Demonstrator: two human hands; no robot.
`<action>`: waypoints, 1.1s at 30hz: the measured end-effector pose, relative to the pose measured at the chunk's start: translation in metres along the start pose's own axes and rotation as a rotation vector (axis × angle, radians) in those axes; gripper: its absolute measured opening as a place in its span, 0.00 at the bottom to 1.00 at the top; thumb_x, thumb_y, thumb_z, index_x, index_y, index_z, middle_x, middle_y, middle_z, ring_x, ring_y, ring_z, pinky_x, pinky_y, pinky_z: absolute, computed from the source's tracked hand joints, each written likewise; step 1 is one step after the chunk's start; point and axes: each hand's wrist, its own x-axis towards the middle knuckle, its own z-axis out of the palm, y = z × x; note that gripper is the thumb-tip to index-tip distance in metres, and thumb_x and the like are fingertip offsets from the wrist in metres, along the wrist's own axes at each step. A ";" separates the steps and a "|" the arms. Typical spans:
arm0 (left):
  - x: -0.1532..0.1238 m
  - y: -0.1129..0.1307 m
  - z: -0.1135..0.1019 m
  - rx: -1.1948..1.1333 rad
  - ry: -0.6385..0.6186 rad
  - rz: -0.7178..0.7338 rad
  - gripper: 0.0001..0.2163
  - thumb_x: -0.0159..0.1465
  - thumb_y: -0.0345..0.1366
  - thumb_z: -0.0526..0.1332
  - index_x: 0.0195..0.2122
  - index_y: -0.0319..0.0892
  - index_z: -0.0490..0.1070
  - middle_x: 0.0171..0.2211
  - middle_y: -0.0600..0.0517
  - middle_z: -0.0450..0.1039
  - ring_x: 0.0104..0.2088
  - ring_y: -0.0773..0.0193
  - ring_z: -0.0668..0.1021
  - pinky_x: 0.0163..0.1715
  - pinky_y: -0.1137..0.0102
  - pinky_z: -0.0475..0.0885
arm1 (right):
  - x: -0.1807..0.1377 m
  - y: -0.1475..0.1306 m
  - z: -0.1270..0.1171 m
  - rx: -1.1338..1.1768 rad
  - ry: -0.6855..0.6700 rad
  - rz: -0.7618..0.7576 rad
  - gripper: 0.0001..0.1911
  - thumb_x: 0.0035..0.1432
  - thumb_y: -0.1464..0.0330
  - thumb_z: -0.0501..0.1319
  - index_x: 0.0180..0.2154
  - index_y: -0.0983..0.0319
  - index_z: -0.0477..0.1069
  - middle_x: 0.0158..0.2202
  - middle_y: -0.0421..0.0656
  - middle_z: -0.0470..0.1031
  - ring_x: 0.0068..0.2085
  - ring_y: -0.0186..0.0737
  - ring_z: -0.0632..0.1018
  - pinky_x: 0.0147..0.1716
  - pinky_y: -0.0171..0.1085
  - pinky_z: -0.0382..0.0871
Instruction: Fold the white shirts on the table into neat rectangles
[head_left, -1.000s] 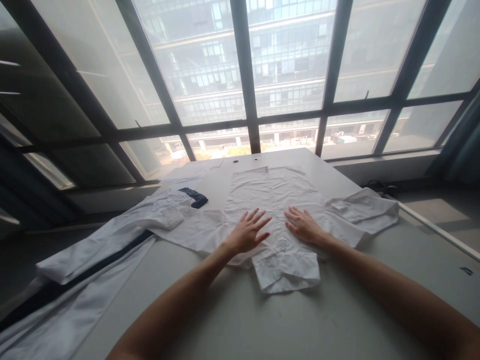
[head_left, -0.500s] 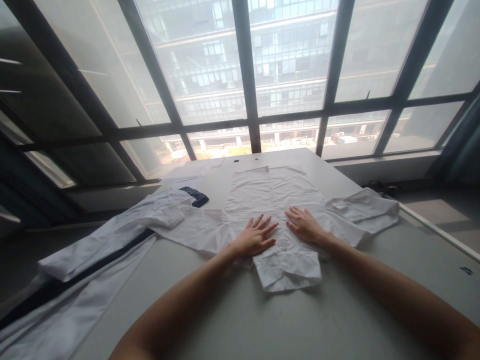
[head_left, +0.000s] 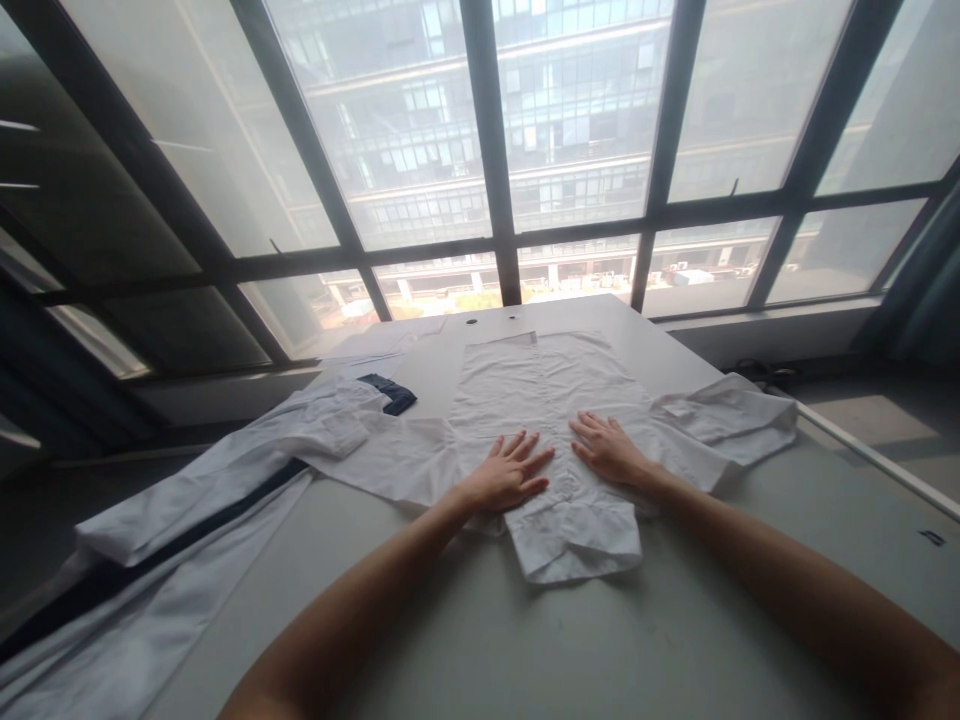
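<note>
In the head view, the person's left hand [head_left: 514, 475] has slid a little toward the lower centre of the frame over the last second, ending nearer the buttoned middle strip of the white shirt [head_left: 555, 380], while the right hand [head_left: 609, 452] stays where it was, just across that strip. Both hands are open and flat, fingers extended, palms down on the cloth; neither grips anything. The shift narrows the gap between them and seems to amount to light pressing or smoothing, since the shirt itself holds its place and creases still cross its front. It lies spread at the centre of the frame, its collar [head_left: 579, 545] toward the lower edge and its sleeves reaching out to left and right. Beneath it is a pale, smooth table [head_left: 570, 650], with a small dark mark [head_left: 932, 538] at the right and a dark round spot [head_left: 472, 322] near the far edge. On the left, white garments [head_left: 187, 490] hang over the table's side, a dark folded cloth [head_left: 395, 396] beside them. Tall windows [head_left: 416, 130] in dark frames fill the upper frame, showing a bright glass-fronted building [head_left: 577, 130]; a bluish curtain [head_left: 930, 270] hangs at the right edge.
</note>
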 end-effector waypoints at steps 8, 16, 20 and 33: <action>0.000 0.002 0.000 0.017 -0.001 -0.008 0.29 0.74 0.56 0.45 0.74 0.56 0.46 0.75 0.46 0.38 0.74 0.43 0.43 0.67 0.38 0.44 | -0.001 -0.001 -0.002 -0.016 -0.002 0.002 0.29 0.71 0.58 0.49 0.68 0.62 0.61 0.72 0.55 0.54 0.73 0.50 0.54 0.69 0.58 0.45; 0.000 0.004 -0.003 0.013 -0.016 -0.016 0.30 0.75 0.56 0.45 0.75 0.55 0.45 0.75 0.44 0.38 0.74 0.42 0.43 0.67 0.39 0.43 | 0.000 0.000 0.000 -0.005 0.000 0.009 0.30 0.71 0.59 0.50 0.68 0.63 0.61 0.72 0.55 0.54 0.73 0.50 0.54 0.69 0.57 0.44; 0.000 0.004 -0.003 0.001 -0.019 -0.015 0.30 0.74 0.56 0.44 0.75 0.56 0.44 0.75 0.44 0.37 0.74 0.42 0.42 0.67 0.38 0.43 | 0.000 0.000 -0.001 -0.006 -0.007 0.012 0.30 0.71 0.59 0.50 0.68 0.63 0.61 0.72 0.55 0.54 0.73 0.50 0.53 0.69 0.58 0.44; 0.000 0.004 -0.004 -0.001 -0.017 -0.014 0.31 0.74 0.56 0.44 0.75 0.55 0.40 0.75 0.45 0.38 0.74 0.43 0.42 0.67 0.38 0.43 | -0.001 -0.001 -0.002 -0.005 -0.011 0.015 0.30 0.71 0.58 0.50 0.68 0.63 0.60 0.73 0.54 0.53 0.73 0.50 0.53 0.69 0.57 0.44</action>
